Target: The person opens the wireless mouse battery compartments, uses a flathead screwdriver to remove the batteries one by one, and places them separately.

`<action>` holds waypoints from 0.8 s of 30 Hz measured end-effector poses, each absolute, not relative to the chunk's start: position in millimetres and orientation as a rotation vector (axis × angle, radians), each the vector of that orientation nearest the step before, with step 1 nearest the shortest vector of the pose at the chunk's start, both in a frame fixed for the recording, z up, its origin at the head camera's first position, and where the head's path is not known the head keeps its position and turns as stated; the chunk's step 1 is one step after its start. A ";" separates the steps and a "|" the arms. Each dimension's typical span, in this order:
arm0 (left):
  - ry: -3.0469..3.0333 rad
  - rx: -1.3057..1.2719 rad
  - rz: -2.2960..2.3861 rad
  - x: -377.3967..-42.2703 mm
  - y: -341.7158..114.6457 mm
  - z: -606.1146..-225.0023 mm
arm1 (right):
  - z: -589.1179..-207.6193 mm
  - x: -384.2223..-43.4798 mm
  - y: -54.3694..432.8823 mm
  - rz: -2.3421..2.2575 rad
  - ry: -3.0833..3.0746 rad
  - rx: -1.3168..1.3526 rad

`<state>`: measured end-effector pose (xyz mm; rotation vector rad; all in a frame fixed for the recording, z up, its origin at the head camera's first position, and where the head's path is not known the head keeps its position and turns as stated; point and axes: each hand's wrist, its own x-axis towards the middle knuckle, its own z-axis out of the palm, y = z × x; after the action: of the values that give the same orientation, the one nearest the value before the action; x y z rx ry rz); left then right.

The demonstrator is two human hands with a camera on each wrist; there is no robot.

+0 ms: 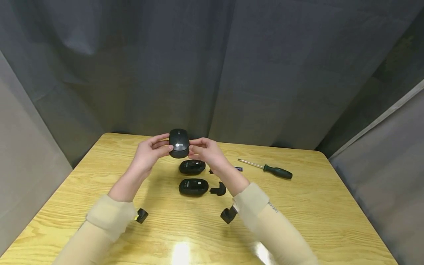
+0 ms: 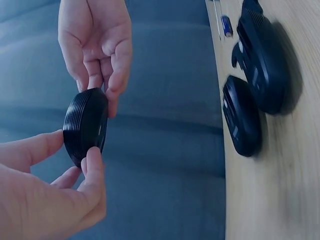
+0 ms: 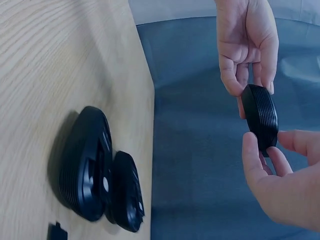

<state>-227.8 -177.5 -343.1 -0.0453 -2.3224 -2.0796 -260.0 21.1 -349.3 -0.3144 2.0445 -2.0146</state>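
A black computer mouse (image 1: 179, 140) is held up above the far part of the table, its top with a white logo facing the head camera. My left hand (image 1: 148, 154) pinches its left side between thumb and fingers. On the opposite side, my right hand (image 1: 209, 154) grips it with thumb and fingertips. Ribbed sides of the mouse (image 2: 82, 125) show in the left wrist view. Below the hands, two more black mice lie upside down: a farther mouse (image 1: 193, 167) and a nearer mouse (image 1: 193, 187). Their undersides show recesses.
Right of the nearer mouse lies a small black cover (image 1: 218, 189). A blue battery (image 1: 239, 169) is partly hidden behind my right forearm. A screwdriver (image 1: 278, 172) with a dark green handle lies farther right. A grey curtain (image 1: 212, 66) hangs behind the wooden table (image 1: 314, 206).
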 end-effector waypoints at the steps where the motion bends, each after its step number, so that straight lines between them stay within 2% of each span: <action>1: -2.329 -0.049 -2.074 -225.8 -174.8 -341.2 | -347.5 -258.2 24.4 -2.018 2.054 -0.318; 24: -2.409 -0.281 -2.007 -175.2 -122.6 -317.5 | -325.2 -195.1 97.5 -2.035 2.188 -0.552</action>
<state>-175.2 -122.6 -317.5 -0.2806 -2.4087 -2.0074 -195.1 97.5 -325.2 -0.5516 2.1885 -2.0354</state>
